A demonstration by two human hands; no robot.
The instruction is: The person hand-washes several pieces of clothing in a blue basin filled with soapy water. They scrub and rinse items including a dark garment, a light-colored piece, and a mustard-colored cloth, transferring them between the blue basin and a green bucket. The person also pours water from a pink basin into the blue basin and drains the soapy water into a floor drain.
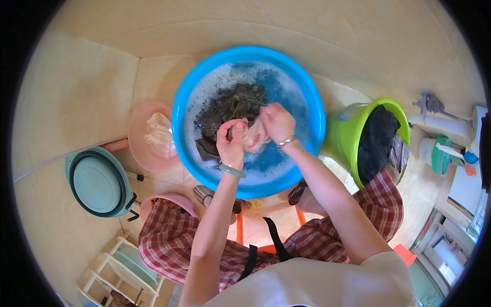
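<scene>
My left hand (231, 143), with a green bangle at its wrist, is closed on one side of a wet, pale pinkish cloth (254, 137). On the other side of it, my right hand (278, 123) is curled round the bunched fabric, a silver bracelet at the wrist. Both hands are over the middle of a big round blue basin (179, 123) holding sudsy water. A dark grey-brown garment (232, 108) lies soaked in the foam, just beyond my left hand. What kind of item the pale cloth is cannot be made out.
A pink basin (140, 148) with a cream cloth (159, 129) stands left of the blue one. A folding teal basin (97, 183) leans by the left wall. At right, a green bucket (343, 138) holds dark clothes (377, 140). A white shelf (110, 271) is lower left.
</scene>
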